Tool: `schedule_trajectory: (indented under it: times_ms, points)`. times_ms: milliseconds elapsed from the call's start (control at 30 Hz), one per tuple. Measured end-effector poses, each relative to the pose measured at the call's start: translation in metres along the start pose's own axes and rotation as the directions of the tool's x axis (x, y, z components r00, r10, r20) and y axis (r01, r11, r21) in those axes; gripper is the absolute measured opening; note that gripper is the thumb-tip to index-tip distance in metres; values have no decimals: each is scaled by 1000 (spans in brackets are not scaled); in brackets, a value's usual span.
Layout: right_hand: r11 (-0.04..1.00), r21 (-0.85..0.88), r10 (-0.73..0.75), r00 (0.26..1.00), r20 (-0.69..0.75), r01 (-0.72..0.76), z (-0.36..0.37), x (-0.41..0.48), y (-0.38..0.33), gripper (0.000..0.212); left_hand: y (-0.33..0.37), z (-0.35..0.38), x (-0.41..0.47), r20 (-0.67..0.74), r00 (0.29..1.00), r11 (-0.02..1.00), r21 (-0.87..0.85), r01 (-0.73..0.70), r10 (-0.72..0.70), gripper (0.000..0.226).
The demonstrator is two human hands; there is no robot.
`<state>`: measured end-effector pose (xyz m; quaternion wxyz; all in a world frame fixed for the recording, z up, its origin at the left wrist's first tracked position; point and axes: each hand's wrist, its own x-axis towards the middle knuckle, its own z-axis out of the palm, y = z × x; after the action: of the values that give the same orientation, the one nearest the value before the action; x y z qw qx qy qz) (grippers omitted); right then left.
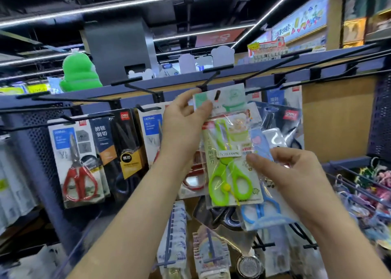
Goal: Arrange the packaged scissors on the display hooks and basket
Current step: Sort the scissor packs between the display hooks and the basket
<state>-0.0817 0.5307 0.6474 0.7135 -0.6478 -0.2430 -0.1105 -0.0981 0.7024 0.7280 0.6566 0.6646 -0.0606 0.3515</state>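
Here, the green scissors pack (pixel 228 164) is in front of the middle of the display, in the air and just under a black hook (pixel 208 81). It is a thin, shiny plastic bag with a printed card inside, and the scissors have round, bright plastic handles. Behind it is a blue scissors pack (pixel 260 213) of the same soft, crinkled kind. The right hand (pixel 283 173) grips both packs at their right edge, thumb in front, probably to keep them flat and together. Above, the left hand (pixel 186 118) pinches a pale card (pixel 220 101) at its top. The dark hook tip shows at the hang hole, so I judge this one is being threaded on. To the left, a stiff red scissors pack (pixel 78 162) hangs on the perforated panel (pixel 42 130). A wire basket (pixel 347 173) is at the right.
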Motion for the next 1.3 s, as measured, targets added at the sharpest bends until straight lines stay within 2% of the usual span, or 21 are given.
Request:
schedule_trajectory:
  times_ms: [67,133,200,267,333,400,533,667,767,833,900,967,1000,1033,1067,1100,1133,1167,1200,1233,1300]
  points:
    - [1000,6,9,1000,-8,-9,1,4,4,27,-15,-10,-13,-1,989,975,166,-145,147,46]
    - [1000,6,31,999,-12,-31,4,9,7,33,-23,-17,-28,60,970,910,337,-242,236,42]
    - [1000,-12,14,1000,-18,-14,6,12,14,61,-26,-20,-27,59,970,863,446,-237,236,30]
    - [999,-39,9,997,-73,-12,6,13,21,74,-30,-21,-10,24,977,854,481,-198,212,31]
    - [998,-64,2,989,-146,-12,-2,11,26,59,-35,-18,10,1,980,823,543,-168,199,36]
    - [992,-125,-25,979,-204,-1,-11,6,26,46,-43,-15,24,1,980,744,650,-153,200,40]
    - [979,-204,-76,966,-247,24,-31,0,25,46,-56,-8,50,31,985,593,795,-125,167,47]
    - [969,-244,-84,972,-220,28,-46,-6,31,19,-62,0,58,92,979,419,893,-161,179,51]
    - [974,-220,-92,973,-210,45,-52,-12,28,14,-63,0,58,121,965,303,934,-190,231,51]
    - [980,-199,-59,979,-194,19,-58,-15,24,3,-64,-3,57,159,957,238,947,-218,243,49]
    - [980,-196,-42,988,-147,13,-64,-18,19,18,-63,-6,52,195,948,150,960,-238,252,48]
    - [994,-105,11,987,-159,-28,-64,-21,12,11,-56,-7,44,216,943,15,974,-227,252,50]
    - [997,-64,27,989,-149,-37,-64,-22,10,7,-49,-8,38,211,942,-13,976,-215,260,48]
    - [998,-48,33,991,-132,-39,-61,-23,6,5,-42,-8,30,202,935,25,975,-219,290,42]
    - [999,-46,17,995,-97,-21,-56,-24,4,8,-35,-6,20,198,926,136,958,-252,321,34]
    - [999,-51,-6,997,-79,2,-51,-25,2,19,-27,-3,8,195,924,330,893,-307,330,26]
    - [998,-63,-27,998,-57,23,-46,-26,1,30,-18,2,-4,197,940,582,744,-328,279,21]
    - [996,-87,-36,998,-55,31,-41,-27,1,37,-8,9,-15,231,957,788,549,-278,176,17]
    - [993,-107,-45,998,-49,39,-35,-28,0,41,-1,15,-23,278,959,892,415,-179,63,13]
    - [993,-112,-46,998,-33,42,-31,-29,0,43,1,19,-28,316,949,924,369,-106,-17,11]
    - [996,-88,-35,999,-5,35,-25,-31,0,37,1,22,-31,326,943,930,363,-56,-71,11]
